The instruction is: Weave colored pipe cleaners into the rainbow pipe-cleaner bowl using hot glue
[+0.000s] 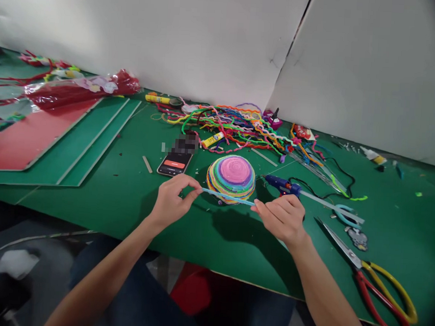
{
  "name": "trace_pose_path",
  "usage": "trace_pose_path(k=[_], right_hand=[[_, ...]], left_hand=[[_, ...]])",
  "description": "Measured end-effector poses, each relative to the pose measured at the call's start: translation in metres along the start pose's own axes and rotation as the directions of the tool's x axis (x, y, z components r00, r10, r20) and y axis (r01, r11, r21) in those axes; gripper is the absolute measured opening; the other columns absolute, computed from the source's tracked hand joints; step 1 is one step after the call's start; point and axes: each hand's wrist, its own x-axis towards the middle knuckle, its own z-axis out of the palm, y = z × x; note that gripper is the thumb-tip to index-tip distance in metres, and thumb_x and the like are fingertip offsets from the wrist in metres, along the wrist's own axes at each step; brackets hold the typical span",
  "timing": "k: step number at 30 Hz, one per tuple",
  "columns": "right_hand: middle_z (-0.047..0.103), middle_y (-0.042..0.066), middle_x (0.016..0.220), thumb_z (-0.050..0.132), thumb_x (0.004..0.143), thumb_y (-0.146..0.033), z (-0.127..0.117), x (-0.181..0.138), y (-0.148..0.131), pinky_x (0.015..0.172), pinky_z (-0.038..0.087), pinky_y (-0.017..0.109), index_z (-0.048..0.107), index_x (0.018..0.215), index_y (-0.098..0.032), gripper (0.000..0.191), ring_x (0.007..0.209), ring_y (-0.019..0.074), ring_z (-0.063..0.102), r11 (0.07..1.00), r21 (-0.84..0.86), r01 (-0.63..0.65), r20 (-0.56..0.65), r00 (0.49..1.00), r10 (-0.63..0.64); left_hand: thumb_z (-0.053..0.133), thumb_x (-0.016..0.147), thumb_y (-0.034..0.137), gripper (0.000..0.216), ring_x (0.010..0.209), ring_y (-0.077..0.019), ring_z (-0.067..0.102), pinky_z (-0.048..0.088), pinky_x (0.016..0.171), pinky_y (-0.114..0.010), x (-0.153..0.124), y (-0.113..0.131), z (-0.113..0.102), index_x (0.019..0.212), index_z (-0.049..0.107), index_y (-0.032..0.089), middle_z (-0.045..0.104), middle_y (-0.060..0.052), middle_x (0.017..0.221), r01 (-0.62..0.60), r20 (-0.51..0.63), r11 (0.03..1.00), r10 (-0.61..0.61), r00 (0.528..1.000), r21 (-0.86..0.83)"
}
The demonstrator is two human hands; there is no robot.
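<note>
White wall panels (173,37) back your whole view; your green table (401,233) runs below them. On your L, a red board (30,139) lies partly over green boards (90,138), w/ a shiny plastic-wrapped red bundle (54,93) at their far edge. Far side, ctr: tangled heap of multicol. fuzzy strands (238,127). Big scissors (360,264), 1 yellow & 1 red handle, lie near the table's front edge on your R, tips pointing away from you.

Your R hand (282,216) is curled closed, thumb & index gripping one end of a light-blue strand (227,196). Your L hand (174,199) pinches the other end btwn thumb & fingertips.

Striped dome (232,177), pink top w/ coloured rings below, sits on the table just beyond & btwn your hands. Blue glue gun (282,184) is just R of it; phone (174,161), screen up, is to its L. Yellow glue stick (212,140) lies at the heap's near side.

Thinnest: that strand, stretched nearly straight btwn your hands, crossing in front of the dome's near edge; can't tell if they touch.
</note>
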Motion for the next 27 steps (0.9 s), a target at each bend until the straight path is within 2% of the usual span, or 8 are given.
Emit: trace_pose_path(k=[5,9,13,16,18,21,24,27], right_hand=[[0.064,-0.005,0.063,0.072,0.078,-0.018,0.006,-0.001,-0.001,0.063,0.034,0.028,0.062,0.090,-0.019,0.016,0.064,0.0078,0.052,0.996,0.075,-0.049,0.052,0.998,0.045],[0.066,-0.004,0.066,0.067,0.083,-0.018,0.007,-0.002,-0.003,0.065,0.034,0.029,0.062,0.091,-0.023,0.010,0.064,0.0087,0.054,0.993,0.106,-0.050,0.140,0.990,0.034],[0.065,-0.004,0.064,0.066,0.084,-0.018,0.008,0.004,-0.013,0.065,0.033,0.030,0.061,0.094,-0.022,0.012,0.063,0.0093,0.051,0.985,0.166,-0.033,0.161,0.987,0.006],[0.062,-0.004,0.061,0.065,0.084,-0.018,0.010,0.010,-0.024,0.063,0.032,0.030,0.063,0.086,-0.021,0.004,0.061,0.0094,0.048,0.988,0.153,0.011,0.184,0.982,-0.040],[0.062,-0.003,0.061,0.064,0.086,-0.018,0.012,0.012,-0.030,0.061,0.030,0.030,0.063,0.083,-0.020,0.004,0.061,0.0098,0.048,0.989,0.151,0.011,0.205,0.978,-0.042],[0.061,-0.002,0.061,0.062,0.087,-0.021,0.015,0.012,-0.036,0.061,0.028,0.031,0.065,0.083,-0.019,0.005,0.063,0.0106,0.048,0.992,0.128,-0.016,0.238,0.971,-0.015],[0.061,-0.002,0.061,0.062,0.087,-0.024,0.018,0.010,-0.038,0.061,0.027,0.031,0.066,0.084,-0.018,0.008,0.063,0.0113,0.048,0.995,0.098,-0.026,0.279,0.960,-0.002],[0.061,-0.002,0.061,0.061,0.088,-0.024,0.022,0.007,-0.040,0.060,0.027,0.030,0.066,0.082,-0.017,0.011,0.063,0.0114,0.049,0.993,0.112,-0.047,0.316,0.949,0.010]], left_hand=[[0.059,0.082,0.018,0.002,0.083,-0.0166,0.064,0.052,0.078,-0.033,0.005,-0.007,-0.004,0.082,0.061,0.018,0.069,-0.004,0.084,-0.215,0.029,0.971,0.213,0.977,0.105],[0.063,0.072,0.018,0.028,0.096,-0.0238,0.064,0.051,0.082,-0.040,0.002,0.002,-0.006,0.100,0.059,0.016,0.068,-0.010,0.102,-0.330,-0.055,0.917,0.350,0.935,0.223],[0.053,0.069,0.007,0.038,0.099,-0.0221,0.064,0.049,0.082,-0.037,-0.005,0.027,-0.001,0.105,0.061,0.017,0.070,-0.007,0.101,-0.496,0.091,0.833,0.490,0.867,0.245],[0.049,0.072,0.009,0.036,0.093,-0.0210,0.065,0.048,0.082,-0.037,-0.012,0.042,0.008,0.106,0.061,0.013,0.070,-0.008,0.099,-0.488,0.122,0.837,0.473,0.873,0.247],[0.051,0.078,0.014,0.030,0.081,-0.0197,0.065,0.048,0.079,-0.037,-0.017,0.048,0.016,0.106,0.062,0.011,0.071,-0.008,0.091,-0.441,0.187,0.818,0.400,0.897,0.370],[0.052,0.082,0.012,0.024,0.069,-0.0180,0.062,0.047,0.076,-0.037,-0.026,0.049,0.028,0.104,0.063,0.011,0.067,-0.004,0.075,-0.442,0.293,0.727,0.333,0.896,0.526],[0.053,0.081,0.007,0.025,0.071,-0.0189,0.062,0.048,0.075,-0.037,-0.032,0.046,0.038,0.105,0.062,0.009,0.065,-0.004,0.076,-0.442,0.329,0.683,0.299,0.896,0.582],[0.053,0.082,0.006,0.019,0.074,-0.0194,0.061,0.048,0.078,-0.036,-0.034,0.044,0.043,0.098,0.062,0.010,0.063,-0.004,0.076,-0.427,0.329,0.695,0.280,0.902,0.578]])
